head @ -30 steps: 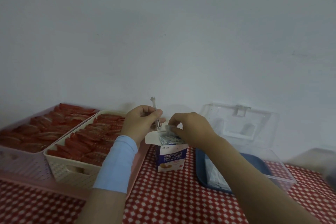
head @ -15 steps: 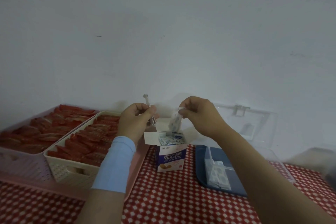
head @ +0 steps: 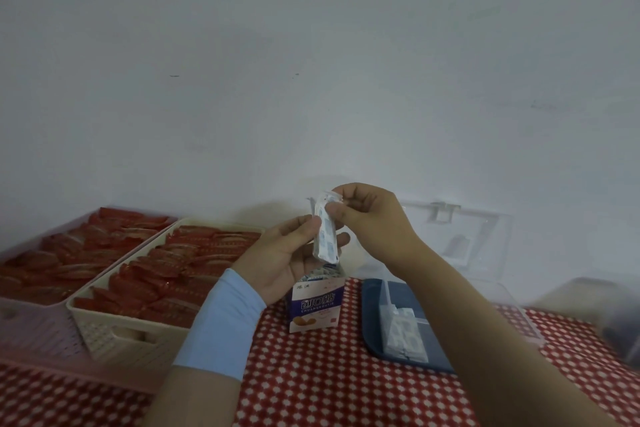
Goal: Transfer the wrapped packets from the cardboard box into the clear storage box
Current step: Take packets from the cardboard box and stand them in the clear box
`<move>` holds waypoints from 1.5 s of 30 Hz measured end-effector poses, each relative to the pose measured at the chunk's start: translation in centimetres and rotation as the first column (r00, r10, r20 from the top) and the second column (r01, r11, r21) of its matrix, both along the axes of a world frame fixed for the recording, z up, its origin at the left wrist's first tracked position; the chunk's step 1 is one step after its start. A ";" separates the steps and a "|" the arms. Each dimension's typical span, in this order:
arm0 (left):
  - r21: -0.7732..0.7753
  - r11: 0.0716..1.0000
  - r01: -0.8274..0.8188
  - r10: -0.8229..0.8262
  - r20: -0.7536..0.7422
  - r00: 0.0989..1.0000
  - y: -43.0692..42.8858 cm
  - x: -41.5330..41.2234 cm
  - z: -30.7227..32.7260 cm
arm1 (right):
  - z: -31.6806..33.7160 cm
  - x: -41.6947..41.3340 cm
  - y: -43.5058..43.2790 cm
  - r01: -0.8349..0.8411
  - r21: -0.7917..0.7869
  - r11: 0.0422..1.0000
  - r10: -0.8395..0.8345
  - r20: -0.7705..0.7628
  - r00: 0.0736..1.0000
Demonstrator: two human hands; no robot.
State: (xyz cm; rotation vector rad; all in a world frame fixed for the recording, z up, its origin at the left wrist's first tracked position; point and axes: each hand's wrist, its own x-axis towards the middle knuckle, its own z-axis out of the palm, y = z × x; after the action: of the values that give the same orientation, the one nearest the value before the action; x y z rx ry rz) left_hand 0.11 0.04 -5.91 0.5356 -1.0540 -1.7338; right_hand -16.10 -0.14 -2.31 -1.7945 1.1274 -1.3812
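- Two baskets far left on the desk, a lilac basket (head: 31, 315) and a cream basket (head: 114, 333), both full of red packets (head: 194, 263) (not part of this job).
- Left hand (head: 287, 260), blue wristband (head: 225, 326) below it: palm up, thumb on the near edge of the wrapped packets (head: 325, 239), fingers behind them, a loose clasp on the lower half.
- Packets are a small white stack held upright in the air, just above the cardboard box (head: 317, 305), which stands open on the red checked cloth (head: 311, 374).
- Right hand (head: 367, 215): thumb & forefinger pinch the stack's top end.
- Clear storage box (head: 491, 253) at right, lid up against the wall; a row of stored packets (head: 403, 333) already lies inside at its left side.
- Step in hand, prob.: squaring up the stack before carrying it over. To do it well:
  - tap edges flush w/ the left hand
  - keep the pinch firm so none slide out
  - lay them flat beside the row already there, not dropped in loose.
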 end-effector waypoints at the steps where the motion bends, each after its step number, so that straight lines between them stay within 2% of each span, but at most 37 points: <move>1: 0.005 1.000 0.002 -0.002 -0.002 1.000 0.0 -0.2 -0.1 | -0.1 -0.1 0.1 0.028 -0.006 1.000 -0.029 -0.027 0.999; 5: 0.026 0.999 0.021 -0.021 0.029 0.999 0.1 -0.7 -0.3 | -0.7 -0.8 0.3 0.178 -0.048 0.983 -0.184 -0.207 0.961; 7: 0.031 0.999 0.040 -0.041 0.028 0.999 0.3 -1.0 -0.2 | -0.8 -1.3 1.1 0.191 -0.090 0.977 -0.207 -0.210 0.956; 9: 0.017 0.998 0.056 -0.057 0.026 0.998 0.4 -1.2 -0.2 | -0.8 -1.8 2.4 0.126 -0.138 0.982 -0.158 -0.247 0.956; 12: 0.043 0.993 0.114 -0.115 0.012 0.993 0.7 -1.9 -0.2 | -0.9 -2.3 4.5 -0.032 -0.090 0.995 -0.008 -0.405 0.914; 15: 0.053 0.986 0.157 -0.159 0.045 0.986 1.1 -2.8 -0.5 | -1.5 -2.7 5.1 -0.064 -0.110 0.992 0.001 -0.495 0.869; 19: 0.032 0.984 0.173 -0.175 0.085 0.981 1.4 -4.0 -0.9 | -2.8 -3.6 4.5 -0.037 -0.192 0.981 -0.045 -0.409 0.912; 27: 0.050 0.981 0.187 -0.188 0.030 0.982 2.0 -5.8 -1.5 | -3.4 -5.2 5.0 -0.014 -0.122 0.992 -0.033 -0.371 0.928; 30: 0.037 0.984 0.172 -0.172 0.021 0.985 2.3 -6.1 -1.5 | -3.2 -5.5 5.3 -0.053 -0.071 0.996 0.024 -0.363 0.932; 31: 0.036 0.985 0.171 -0.172 0.012 0.985 2.4 -6.1 -1.4 | -3.0 -5.9 5.4 -0.071 -0.024 0.997 0.060 -0.317 0.947; 34: 0.019 0.984 0.179 -0.180 0.038 0.983 2.1 -5.9 -1.6 | -2.1 -7.0 5.4 -0.181 0.143 0.973 0.189 -0.045 0.981; 36: 0.027 0.986 0.165 -0.167 0.070 0.983 2.2 -5.9 -1.8 | -1.7 -7.8 5.2 -0.214 0.224 0.951 0.208 0.049 0.977; 40: 0.001 0.982 0.187 -0.186 0.108 0.977 2.9 -6.1 -1.5 | -1.1 -8.3 4.8 -0.112 0.281 0.953 0.125 -0.030 0.992; 45: -0.005 0.977 0.212 -0.208 0.160 0.965 3.9 -6.3 -0.9 | 0.0 -9.0 5.6 -0.112 0.296 0.949 0.132 -0.050 0.990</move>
State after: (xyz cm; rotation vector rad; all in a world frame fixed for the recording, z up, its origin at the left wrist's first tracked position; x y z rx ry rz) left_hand -6.17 3.96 -6.79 0.5720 -1.2804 -1.8853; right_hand -25.12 5.47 -2.34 -1.6760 1.1680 -1.0270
